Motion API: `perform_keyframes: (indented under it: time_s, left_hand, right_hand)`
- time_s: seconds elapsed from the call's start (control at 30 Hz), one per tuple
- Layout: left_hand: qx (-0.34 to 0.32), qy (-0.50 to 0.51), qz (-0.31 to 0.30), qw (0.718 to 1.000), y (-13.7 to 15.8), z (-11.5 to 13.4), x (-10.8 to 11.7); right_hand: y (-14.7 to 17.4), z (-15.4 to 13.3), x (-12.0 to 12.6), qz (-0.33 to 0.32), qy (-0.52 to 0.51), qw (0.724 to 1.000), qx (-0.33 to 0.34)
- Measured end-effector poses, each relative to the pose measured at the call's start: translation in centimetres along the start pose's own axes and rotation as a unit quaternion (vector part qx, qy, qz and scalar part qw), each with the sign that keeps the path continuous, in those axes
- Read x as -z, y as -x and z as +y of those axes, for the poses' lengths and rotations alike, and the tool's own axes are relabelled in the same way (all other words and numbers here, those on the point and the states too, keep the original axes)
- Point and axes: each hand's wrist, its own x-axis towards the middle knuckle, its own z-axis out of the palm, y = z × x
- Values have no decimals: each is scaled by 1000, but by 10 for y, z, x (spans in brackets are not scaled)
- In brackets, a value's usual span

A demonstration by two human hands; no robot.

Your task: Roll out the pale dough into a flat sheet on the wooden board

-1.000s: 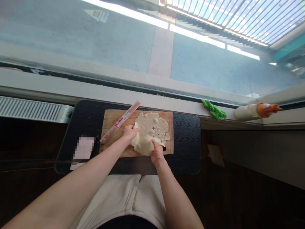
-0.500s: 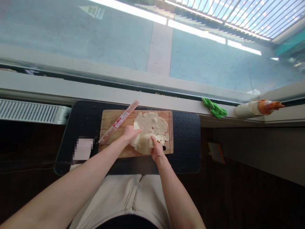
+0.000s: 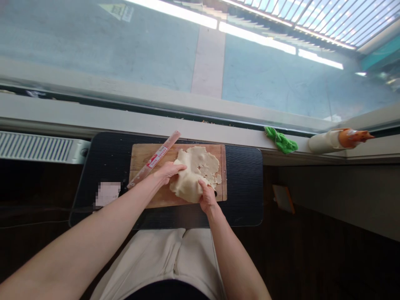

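A flat, ragged-edged sheet of pale dough (image 3: 200, 160) lies on a wooden cutting board (image 3: 142, 154), with small holes toward its right side. My left hand (image 3: 170, 171) grips the dough's left edge, thumb on top and the other fingers hidden beneath. At the lower right of the sheet my right hand (image 3: 206, 196) holds the edge in the same way, thumb up. Between the hands the near part of the dough bulges upward. Left of the dough, a clear reddish plastic strip with a printed label (image 3: 158, 156) rests slantwise across the board.
The board is on a black table (image 3: 243, 183) against a windowsill. On the sill are a green cloth (image 3: 281, 140) and a pale bottle with an orange top (image 3: 325, 142). A blurred-out pale item (image 3: 108, 193) lies at the table's left, near a white radiator (image 3: 37, 146).
My left hand has shifted slightly and its thumb reaches further over the dough. The dough's near-left part is raised and folded more between my hands. The right hand has barely moved.
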Motion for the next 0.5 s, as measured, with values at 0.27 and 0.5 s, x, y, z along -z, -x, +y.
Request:
perform_keyframes:
  time_s: [0.27,0.5]
  left_hand:
    - [87,118,-144,979,6,17,-13]
    - [30,80,-166,982,12,36,-22]
  right_hand:
    - [5,-13,1,-15,-11,1000,-19]
    - [15,-23,-11,-10,-21,999,41]
